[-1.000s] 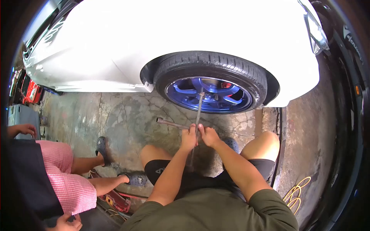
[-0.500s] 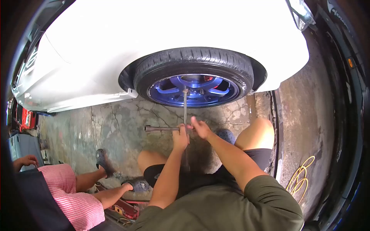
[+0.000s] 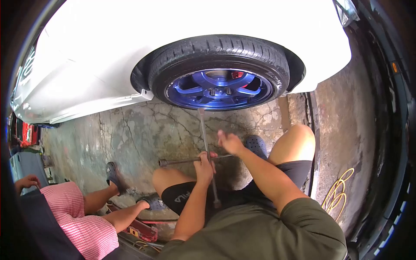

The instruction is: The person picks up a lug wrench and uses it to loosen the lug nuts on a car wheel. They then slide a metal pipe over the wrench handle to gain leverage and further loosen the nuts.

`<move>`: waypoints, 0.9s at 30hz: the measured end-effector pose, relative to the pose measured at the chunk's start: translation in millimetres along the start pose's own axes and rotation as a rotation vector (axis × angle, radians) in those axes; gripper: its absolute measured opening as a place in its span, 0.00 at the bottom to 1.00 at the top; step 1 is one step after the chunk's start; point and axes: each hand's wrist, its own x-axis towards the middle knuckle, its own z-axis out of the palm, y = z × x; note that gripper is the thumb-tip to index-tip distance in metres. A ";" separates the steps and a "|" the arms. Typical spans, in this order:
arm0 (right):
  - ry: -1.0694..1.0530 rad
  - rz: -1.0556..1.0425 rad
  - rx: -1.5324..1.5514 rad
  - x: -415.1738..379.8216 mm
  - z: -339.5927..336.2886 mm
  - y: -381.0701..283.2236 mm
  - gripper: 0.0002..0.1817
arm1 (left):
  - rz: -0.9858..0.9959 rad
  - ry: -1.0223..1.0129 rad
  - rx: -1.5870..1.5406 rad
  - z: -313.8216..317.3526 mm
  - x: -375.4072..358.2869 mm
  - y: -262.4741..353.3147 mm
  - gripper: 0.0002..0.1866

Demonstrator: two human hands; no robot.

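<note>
My left hand (image 3: 204,168) is closed around the middle of a four-way lug wrench (image 3: 204,130). One arm of the wrench points at the wheel, its socket end just short of the lower rim. The cross arm reaches left over the floor. My right hand (image 3: 231,142) is off the wrench, just right of its upper arm, with fingers loosely bent and nothing visible in them. Ahead stands a blue wheel (image 3: 200,99) in a black tire (image 3: 216,58), mounted on a white car (image 3: 99,56). Lug nuts (image 3: 212,92) show around the hub.
A person in pink checked shorts (image 3: 86,221) sits at the left, feet in dark clogs (image 3: 113,178). Behind those legs lies a red floor jack (image 3: 145,232). A yellow hose (image 3: 336,193) is coiled on the cracked concrete floor (image 3: 125,134) at right.
The wrench has come off the wheel, drawn back toward me and tilted by my left hand. My right hand has moved slightly away from it. My view has shifted a little.
</note>
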 end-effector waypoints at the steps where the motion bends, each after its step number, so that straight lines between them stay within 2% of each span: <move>1: -0.137 -0.003 -0.180 -12.5 1.9 1.6 0.49 | -0.039 -0.012 -0.013 1.3 5.4 1.1 0.22; 4: -0.156 0.085 -0.464 -27.2 -8.5 7.3 0.49 | -0.157 -0.130 -0.090 -2.2 30.0 -12.0 0.23; 8: -0.079 0.166 -0.578 -43.1 -39.8 -24.3 0.48 | -0.289 -0.273 -0.285 4.0 60.1 -27.5 0.22; 12: -0.002 0.183 -0.627 -38.9 -49.1 -35.2 0.47 | -0.289 -0.369 -0.405 10.3 79.1 -34.4 0.21; 27: 0.044 0.143 -0.756 -31.2 -56.7 -58.5 0.44 | -0.308 -0.379 -0.475 10.1 105.9 -45.7 0.22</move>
